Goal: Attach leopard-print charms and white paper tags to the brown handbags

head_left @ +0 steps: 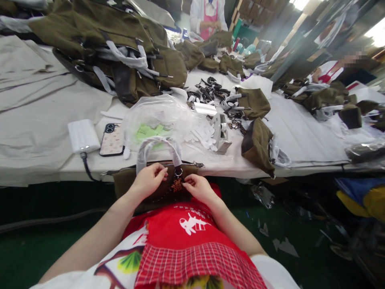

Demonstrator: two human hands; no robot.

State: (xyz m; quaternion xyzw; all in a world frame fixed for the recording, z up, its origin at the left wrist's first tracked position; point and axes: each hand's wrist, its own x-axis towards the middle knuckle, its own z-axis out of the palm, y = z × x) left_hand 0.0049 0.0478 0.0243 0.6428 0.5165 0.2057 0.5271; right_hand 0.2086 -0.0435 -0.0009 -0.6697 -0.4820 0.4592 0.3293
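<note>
An olive-green handbag [126, 184] with a zipped top stands at the table's front edge, against my body. Its handles [143, 154] are wrapped in clear plastic and arch upward. From a metal ring by the right handle base hangs an orange-brown bag charm [177, 184]. My left hand [152, 177] lies over the bag's front, left of the charm, its fingers curled in a pinch; what they hold, if anything, is hidden. Right beside the charm is my right hand [197, 187], thumb and fingers drawn together near its edge. Whether something thin is between them cannot be made out.
Left of the bag lie a phone [112, 139] and a white power bank [83, 136] with a cable. Beyond are a plastic bag [159, 114], white tags [202, 134], dark straps [210, 91] and piled olive bags [120, 36]. A co-worker [208, 18] stands across the table.
</note>
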